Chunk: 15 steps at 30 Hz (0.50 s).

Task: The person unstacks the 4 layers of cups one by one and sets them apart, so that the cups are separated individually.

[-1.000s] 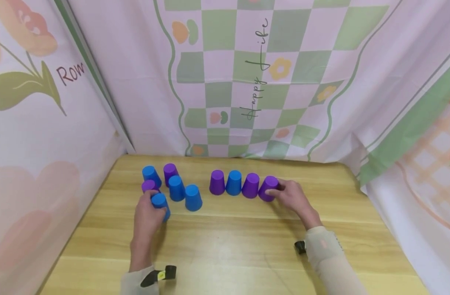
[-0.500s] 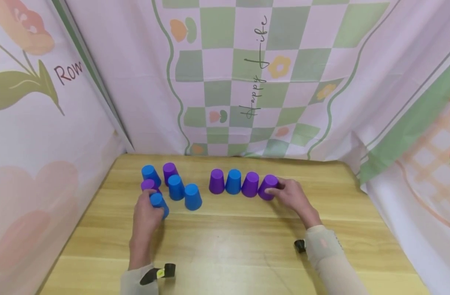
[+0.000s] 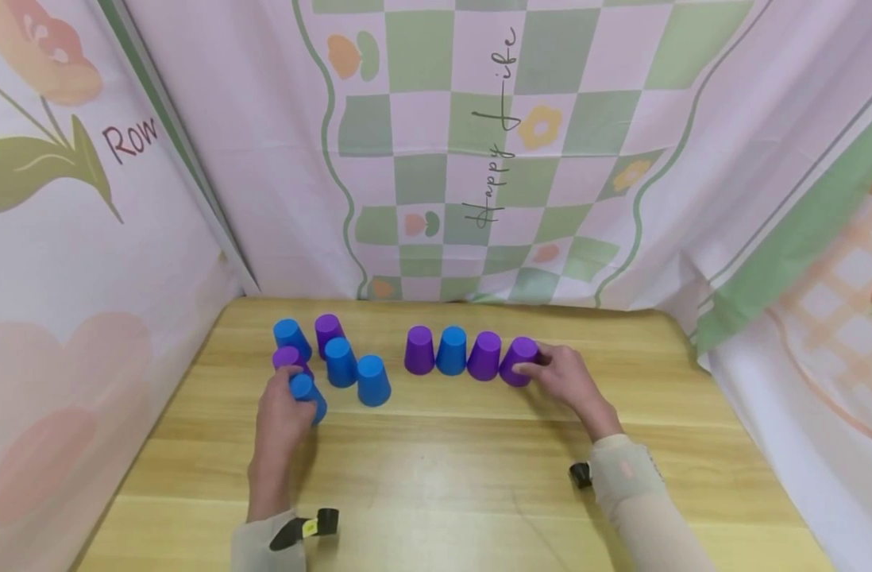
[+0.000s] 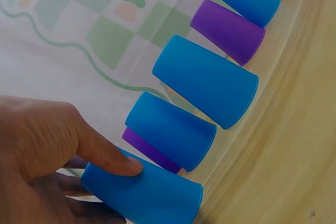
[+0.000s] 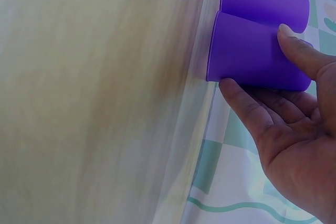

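Observation:
My left hand point(image 3: 282, 417) grips a blue cup point(image 4: 149, 192), mouth down, at the front of a cluster on the left; the thumb lies along its near side in the left wrist view. A purple cup point(image 3: 287, 359) stands just behind that hand, partly hidden. My right hand point(image 3: 566, 380) holds a purple cup point(image 5: 257, 51) between thumb and fingers, at the right end of a row. Beside it in the row stand another purple cup point(image 3: 484, 357), a blue cup point(image 3: 452, 351) and a purple cup point(image 3: 419, 350), all upside down.
Around the left cluster are a blue cup point(image 3: 374, 381), a second blue cup point(image 3: 341, 363), a purple cup point(image 3: 328, 334) and a blue cup point(image 3: 291, 340) at the back. The wooden table point(image 3: 436, 477) meets a patterned cloth point(image 3: 493, 183) behind, with hanging cloth at both sides.
Both hands keep their hold on the same cups. The whole scene shifts slightly upward in the head view; the cups stay in the same arrangement.

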Motion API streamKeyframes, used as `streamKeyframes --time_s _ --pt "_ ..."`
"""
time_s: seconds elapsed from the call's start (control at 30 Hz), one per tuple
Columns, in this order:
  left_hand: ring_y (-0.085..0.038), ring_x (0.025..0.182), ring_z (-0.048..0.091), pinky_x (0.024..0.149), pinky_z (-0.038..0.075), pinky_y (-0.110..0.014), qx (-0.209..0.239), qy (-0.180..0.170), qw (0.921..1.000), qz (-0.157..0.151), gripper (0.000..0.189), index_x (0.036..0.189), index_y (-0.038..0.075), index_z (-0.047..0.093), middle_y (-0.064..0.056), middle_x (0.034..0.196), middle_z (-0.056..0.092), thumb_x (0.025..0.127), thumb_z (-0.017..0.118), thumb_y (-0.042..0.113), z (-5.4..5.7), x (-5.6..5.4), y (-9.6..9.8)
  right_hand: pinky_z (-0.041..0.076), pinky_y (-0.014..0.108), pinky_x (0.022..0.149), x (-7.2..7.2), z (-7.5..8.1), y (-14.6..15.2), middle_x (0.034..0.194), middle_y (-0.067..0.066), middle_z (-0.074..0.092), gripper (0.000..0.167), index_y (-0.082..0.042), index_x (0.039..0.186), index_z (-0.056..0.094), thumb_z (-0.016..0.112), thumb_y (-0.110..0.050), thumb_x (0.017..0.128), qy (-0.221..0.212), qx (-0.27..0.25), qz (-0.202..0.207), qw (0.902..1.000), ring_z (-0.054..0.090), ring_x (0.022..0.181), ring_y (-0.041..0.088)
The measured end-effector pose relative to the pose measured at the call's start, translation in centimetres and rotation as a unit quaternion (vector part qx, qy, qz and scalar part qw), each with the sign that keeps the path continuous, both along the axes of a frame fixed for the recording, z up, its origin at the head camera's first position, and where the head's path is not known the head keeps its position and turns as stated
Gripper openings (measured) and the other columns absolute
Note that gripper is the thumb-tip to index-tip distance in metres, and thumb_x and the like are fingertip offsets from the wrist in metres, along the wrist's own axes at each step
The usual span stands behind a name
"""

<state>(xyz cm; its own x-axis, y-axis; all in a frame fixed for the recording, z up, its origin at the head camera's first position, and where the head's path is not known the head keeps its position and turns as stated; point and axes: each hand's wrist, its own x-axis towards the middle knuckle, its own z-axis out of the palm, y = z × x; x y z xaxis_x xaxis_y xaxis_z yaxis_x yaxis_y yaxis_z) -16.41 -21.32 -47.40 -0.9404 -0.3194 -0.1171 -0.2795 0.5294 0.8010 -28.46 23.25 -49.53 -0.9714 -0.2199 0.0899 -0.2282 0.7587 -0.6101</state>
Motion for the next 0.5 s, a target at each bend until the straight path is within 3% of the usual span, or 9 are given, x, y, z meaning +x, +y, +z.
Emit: streamKeyframes --time_s 0.3,0.4,0.5 --pt "-0.056 0.147 0.036 0.116 0.036 -0.074 0.016 -0.023 0.9995 0.014 0.067 0.157 -0.002 0.035 -0.030 0.159 0.038 0.096 0.063 -0.001 1.5 0.2 0.4 0.057 0.038 0.073 -0.1 0.0 0.0 0.099 0.014 0.080 0.043 -0.005 0.121 0.077 0.081 -0.038 0.093 0.009 0.002 0.001 1.0000 0.068 0.079 0.022" --pt "-0.054 0.149 0.036 0.117 0.036 -0.072 0.017 -0.004 0.9997 0.019 0.063 0.157 0.000 0.038 -0.027 0.159 0.040 0.100 0.064 0.003 2.1 0.4 0.7 0.057 0.040 0.073 -0.1 0.0 0.0 0.098 0.015 0.080 0.044 -0.004 0.120 0.077 0.081 -0.038 0.093 0.010 0.003 0.003 0.9999 0.068 0.079 0.021" --pt "-0.050 0.148 0.040 0.118 0.038 -0.069 0.008 0.039 0.9990 0.018 0.055 0.153 0.002 0.044 -0.024 0.157 0.045 0.101 0.064 0.006 2.9 0.7 1.1 0.058 0.041 0.075 -0.1 0.1 0.0 0.101 0.016 0.080 0.046 -0.004 0.122 0.076 0.081 -0.038 0.093 0.008 0.004 0.002 1.0000 0.069 0.081 0.022"
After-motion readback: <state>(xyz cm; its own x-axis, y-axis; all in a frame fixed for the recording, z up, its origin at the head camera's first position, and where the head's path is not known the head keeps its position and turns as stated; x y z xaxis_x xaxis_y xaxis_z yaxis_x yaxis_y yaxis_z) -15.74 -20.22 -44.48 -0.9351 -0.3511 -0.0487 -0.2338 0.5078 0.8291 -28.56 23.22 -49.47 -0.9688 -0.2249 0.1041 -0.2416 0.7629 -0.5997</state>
